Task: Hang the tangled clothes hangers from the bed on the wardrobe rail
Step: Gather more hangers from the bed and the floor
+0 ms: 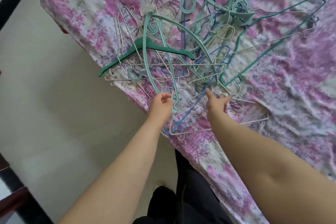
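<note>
Both hands, left hand (162, 102) and right hand (216, 102), at tangled hangers (192, 45) on floral bed (291, 87).

Bed sheet (272, 82): printed cloth, pink-purple floral, matt, creased. Thin hangers (205, 63): wire look, smooth coated finish in white, blue, teal. Broad pale-teal hangers (145, 45): plastic, slight sheen. Dark green hanger (160, 48), centre left: matt, velvety-looking. Floor (54, 105), left: smooth, pale, faintly glossy. Dark trousers (190, 187), bottom centre: matt cloth.
</note>
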### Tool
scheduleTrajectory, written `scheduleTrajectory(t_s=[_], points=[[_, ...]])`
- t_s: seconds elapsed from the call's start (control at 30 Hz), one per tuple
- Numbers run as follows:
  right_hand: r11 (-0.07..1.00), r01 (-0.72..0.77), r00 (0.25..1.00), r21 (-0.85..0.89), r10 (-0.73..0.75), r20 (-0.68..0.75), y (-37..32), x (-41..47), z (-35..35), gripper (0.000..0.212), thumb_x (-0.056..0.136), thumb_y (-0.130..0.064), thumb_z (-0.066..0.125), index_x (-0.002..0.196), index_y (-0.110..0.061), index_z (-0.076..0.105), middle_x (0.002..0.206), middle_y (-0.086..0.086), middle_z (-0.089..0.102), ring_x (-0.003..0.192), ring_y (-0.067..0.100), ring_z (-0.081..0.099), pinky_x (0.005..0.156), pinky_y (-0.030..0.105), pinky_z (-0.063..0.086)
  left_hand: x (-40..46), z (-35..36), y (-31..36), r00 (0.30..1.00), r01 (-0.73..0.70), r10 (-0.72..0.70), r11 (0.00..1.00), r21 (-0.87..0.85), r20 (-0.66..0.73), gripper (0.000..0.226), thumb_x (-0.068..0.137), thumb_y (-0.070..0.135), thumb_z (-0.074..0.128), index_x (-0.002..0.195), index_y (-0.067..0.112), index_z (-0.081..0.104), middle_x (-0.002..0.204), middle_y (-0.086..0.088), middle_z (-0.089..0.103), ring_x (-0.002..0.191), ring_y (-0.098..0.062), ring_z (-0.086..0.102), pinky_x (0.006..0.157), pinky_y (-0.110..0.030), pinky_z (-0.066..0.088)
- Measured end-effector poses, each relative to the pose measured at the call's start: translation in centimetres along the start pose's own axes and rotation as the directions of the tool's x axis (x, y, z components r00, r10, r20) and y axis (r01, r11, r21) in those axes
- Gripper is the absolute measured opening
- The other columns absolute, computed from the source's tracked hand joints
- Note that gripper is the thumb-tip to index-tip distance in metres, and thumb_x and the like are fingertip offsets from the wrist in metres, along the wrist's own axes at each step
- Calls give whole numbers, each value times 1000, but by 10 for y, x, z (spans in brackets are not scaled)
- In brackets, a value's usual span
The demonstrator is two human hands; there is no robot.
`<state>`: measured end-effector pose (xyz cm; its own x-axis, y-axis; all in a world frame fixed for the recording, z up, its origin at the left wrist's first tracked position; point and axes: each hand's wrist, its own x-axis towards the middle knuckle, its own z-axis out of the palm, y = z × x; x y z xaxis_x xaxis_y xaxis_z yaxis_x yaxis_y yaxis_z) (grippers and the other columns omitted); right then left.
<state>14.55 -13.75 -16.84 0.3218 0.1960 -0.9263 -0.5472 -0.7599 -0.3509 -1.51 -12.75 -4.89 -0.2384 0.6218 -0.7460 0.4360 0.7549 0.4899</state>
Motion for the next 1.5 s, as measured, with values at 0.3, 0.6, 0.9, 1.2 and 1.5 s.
scheduleTrajectory(t_s=[0.3,0.6,0.9,1.2,1.5], points=[[966,-161,974,200,189,-127,-50,73,-3,99,55,-51,86,137,-18,42,139,8,46,104,23,61,55,28,52,15,20,-1,997,67,-67,998,-7,34,15,99,17,48,111,20,55,100,7,55,83,-3,52,68,-19,42],[959,-170,976,227,132,172,-64,53,16,22,87,-43,65,85,-21,61,84,0,65,75,17,61,74,34,52,17,23,-10,991,125,-124,992,-13,48,14,99,20,49,110,23,55,101,7,56,80,-7,56,69,-26,50],[985,-47,970,165,5,244,-88,12,16,6,89,-25,66,90,-22,60,84,-4,60,66,13,51,49,24,34,3,28,18,995,51,-50,998,-20,83,27,98,24,52,124,22,53,122,1,56,93,-6,55,76,-21,43],[985,117,926,126,-154,346,-109,-74,-3,21,96,-6,47,84,-20,57,59,-10,66,49,4,53,49,17,32,-15,41,52,986,-57,63,998,-41,153,97,86,42,65,153,20,-2,152,1,28,140,-20,31,101,-29,33],[888,248,872,387,-378,310,-111,-144,-36,24,102,-9,39,94,-19,58,83,2,61,72,10,60,59,23,42,-60,10,79,952,-277,283,959,-60,119,44,97,41,49,140,32,44,88,2,51,87,-10,51,82,-28,42]])
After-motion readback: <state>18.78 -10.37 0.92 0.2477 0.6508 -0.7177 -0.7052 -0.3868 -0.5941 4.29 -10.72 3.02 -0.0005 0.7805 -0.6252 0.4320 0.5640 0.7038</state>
